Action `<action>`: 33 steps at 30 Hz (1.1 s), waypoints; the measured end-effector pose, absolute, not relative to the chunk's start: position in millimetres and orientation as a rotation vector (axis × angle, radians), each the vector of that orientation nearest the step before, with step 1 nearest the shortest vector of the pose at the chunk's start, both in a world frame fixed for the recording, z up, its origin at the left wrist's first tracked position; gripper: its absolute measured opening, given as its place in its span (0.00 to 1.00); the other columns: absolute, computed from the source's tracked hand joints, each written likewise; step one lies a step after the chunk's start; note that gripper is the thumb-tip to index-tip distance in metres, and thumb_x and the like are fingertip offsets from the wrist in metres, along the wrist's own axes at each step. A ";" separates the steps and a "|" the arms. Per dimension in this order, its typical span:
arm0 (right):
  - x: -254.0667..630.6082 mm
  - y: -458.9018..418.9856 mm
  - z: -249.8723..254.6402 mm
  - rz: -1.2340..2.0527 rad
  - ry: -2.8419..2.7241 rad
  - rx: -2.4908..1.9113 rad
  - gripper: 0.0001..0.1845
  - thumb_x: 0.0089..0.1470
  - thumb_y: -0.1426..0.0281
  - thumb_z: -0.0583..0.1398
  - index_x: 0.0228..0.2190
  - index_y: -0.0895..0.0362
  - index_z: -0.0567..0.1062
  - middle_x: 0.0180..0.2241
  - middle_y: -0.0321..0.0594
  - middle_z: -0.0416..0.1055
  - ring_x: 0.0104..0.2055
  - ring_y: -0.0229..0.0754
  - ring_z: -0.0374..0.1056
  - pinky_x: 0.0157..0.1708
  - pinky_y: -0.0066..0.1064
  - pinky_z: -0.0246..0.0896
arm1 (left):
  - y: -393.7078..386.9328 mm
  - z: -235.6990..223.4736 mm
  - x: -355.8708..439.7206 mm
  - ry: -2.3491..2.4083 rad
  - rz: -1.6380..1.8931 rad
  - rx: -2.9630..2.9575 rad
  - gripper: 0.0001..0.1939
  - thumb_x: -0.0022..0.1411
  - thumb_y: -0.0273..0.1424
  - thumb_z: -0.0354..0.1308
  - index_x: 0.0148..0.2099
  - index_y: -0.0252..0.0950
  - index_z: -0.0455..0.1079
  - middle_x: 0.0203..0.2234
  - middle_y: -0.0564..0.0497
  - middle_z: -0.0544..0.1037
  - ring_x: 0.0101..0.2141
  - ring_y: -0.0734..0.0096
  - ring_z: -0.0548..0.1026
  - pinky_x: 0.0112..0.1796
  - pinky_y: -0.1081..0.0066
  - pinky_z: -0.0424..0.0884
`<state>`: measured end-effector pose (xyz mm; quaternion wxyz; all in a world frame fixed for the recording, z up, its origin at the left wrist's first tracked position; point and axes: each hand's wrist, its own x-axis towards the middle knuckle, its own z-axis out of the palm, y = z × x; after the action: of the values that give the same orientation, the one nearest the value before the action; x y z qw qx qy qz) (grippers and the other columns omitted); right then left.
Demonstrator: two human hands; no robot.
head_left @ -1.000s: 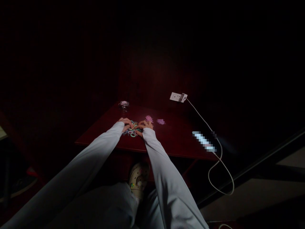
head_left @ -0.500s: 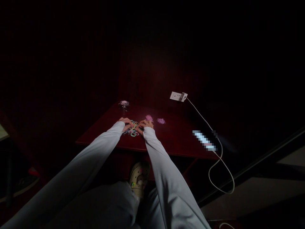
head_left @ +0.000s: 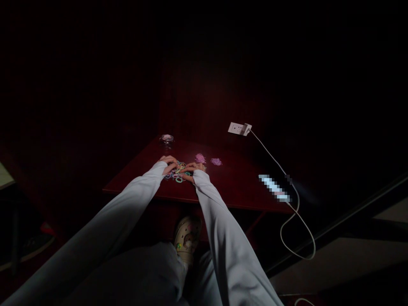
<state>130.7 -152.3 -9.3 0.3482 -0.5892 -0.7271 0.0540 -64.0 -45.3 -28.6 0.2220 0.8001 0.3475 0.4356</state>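
On the dark red tabletop lies a loose pile of colourful elastic hair ties (head_left: 179, 179), in green, yellow, blue and pink. My left hand (head_left: 168, 163) rests at the pile's left side, fingers bent over it and thumb lower down. From the right, my right hand (head_left: 194, 168) reaches into the same ties with its index finger stretched out and thumb apart. Neither hand shows a tie clearly gripped. Just beyond my right hand sits a small heap of pink bands (head_left: 200, 158), with a purple heap (head_left: 216, 162) to its right.
A clear jar (head_left: 166, 139) with pale pink contents stands at the table's (head_left: 134, 176) back left corner. A wall socket (head_left: 239, 128) holds a charger; its white cable (head_left: 267, 149) runs to a blurred-out device (head_left: 274, 188) at the right. Below the table is a clog-shod foot (head_left: 187, 238).
Both hands stay at the hair ties, with small finger movements among them. The right thumb and index finger have spread apart, and the right hand has shifted slightly, baring more of the pink heap.
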 end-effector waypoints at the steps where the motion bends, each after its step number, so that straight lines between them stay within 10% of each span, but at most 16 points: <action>1: 131.8 -151.4 -10.3 0.149 -1.886 -1.522 0.07 0.59 0.55 0.73 0.37 0.40 0.90 0.48 0.37 0.79 0.54 0.47 0.64 0.57 0.40 0.59 | -44.2 -29.3 -63.5 0.966 1.207 2.205 0.12 0.63 0.38 0.59 0.30 0.43 0.80 0.39 0.53 0.85 0.41 0.59 0.72 0.48 0.61 0.69; 33: 140.0 -141.1 -12.8 0.165 -1.711 -1.500 0.10 0.63 0.57 0.70 0.40 0.47 0.90 0.45 0.40 0.83 0.57 0.48 0.70 0.60 0.40 0.63 | -43.7 -33.6 -71.1 0.734 1.131 2.420 0.14 0.65 0.48 0.67 0.39 0.44 0.85 0.45 0.51 0.85 0.42 0.64 0.75 0.49 0.64 0.70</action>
<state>140.0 -141.1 -12.8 0.4172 -0.5975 -0.6816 0.0658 -71.1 -43.7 -33.6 0.1846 0.8585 0.2606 0.4014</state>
